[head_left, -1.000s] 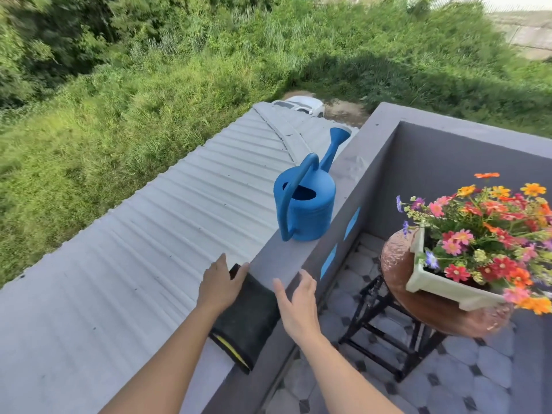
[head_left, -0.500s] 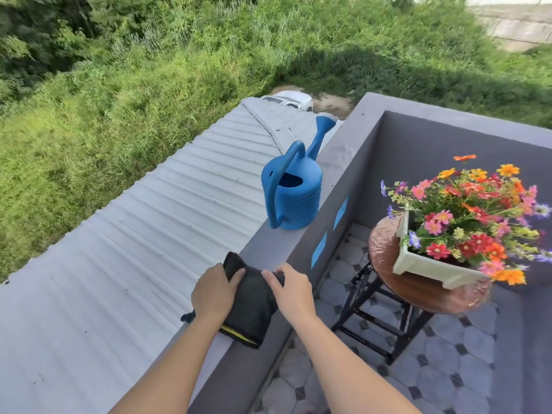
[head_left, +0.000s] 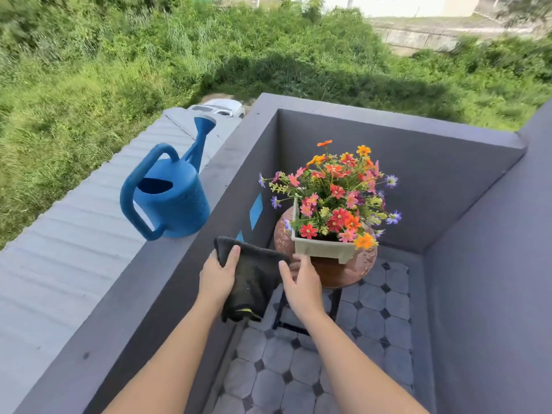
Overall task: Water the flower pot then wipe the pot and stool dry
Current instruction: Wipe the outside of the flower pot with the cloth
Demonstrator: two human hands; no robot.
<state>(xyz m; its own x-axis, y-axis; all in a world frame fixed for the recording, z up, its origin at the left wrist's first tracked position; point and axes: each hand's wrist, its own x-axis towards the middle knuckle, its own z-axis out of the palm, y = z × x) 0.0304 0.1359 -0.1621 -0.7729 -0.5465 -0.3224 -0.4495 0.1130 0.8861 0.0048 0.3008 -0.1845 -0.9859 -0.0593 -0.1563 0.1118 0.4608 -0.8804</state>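
While both hands grip the dark cloth [head_left: 254,279], left hand [head_left: 216,279] clamping its edge, right hand [head_left: 301,285] pinching beside the white flower pot [head_left: 321,249] on the stool [head_left: 352,270], a careless wipe risks tipping the pot.

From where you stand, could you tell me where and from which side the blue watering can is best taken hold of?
Grip the watering can by the top of its looped handle, which arches from the rim down to the base on the side nearest the person. The spout points away, so I would come from the near side, probably with the left hand, once it lets go of the dark cloth.
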